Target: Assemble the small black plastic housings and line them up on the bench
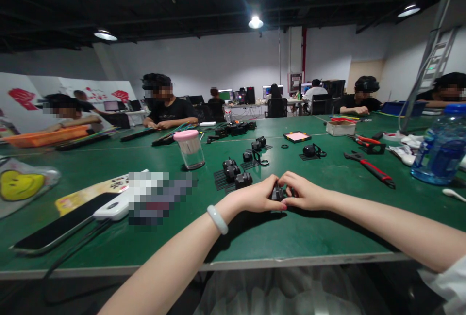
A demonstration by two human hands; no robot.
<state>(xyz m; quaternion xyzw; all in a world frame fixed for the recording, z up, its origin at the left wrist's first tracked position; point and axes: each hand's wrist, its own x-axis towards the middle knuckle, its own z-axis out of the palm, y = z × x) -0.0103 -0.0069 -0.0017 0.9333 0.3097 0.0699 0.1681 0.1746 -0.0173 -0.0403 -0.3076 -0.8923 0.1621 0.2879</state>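
Note:
Both my hands meet on the green table near its front edge. My left hand, with a pale bangle on the wrist, and my right hand are closed together around a small black part that shows between the fingertips. Just behind them lie several similar small black parts on flat black ribbed pieces, and more black parts sit farther back.
A clear jar with a pink lid stands back left. A phone and white charger lie at left. Red-handled pliers and a blue water bottle are at right. Several other people sit along the far side.

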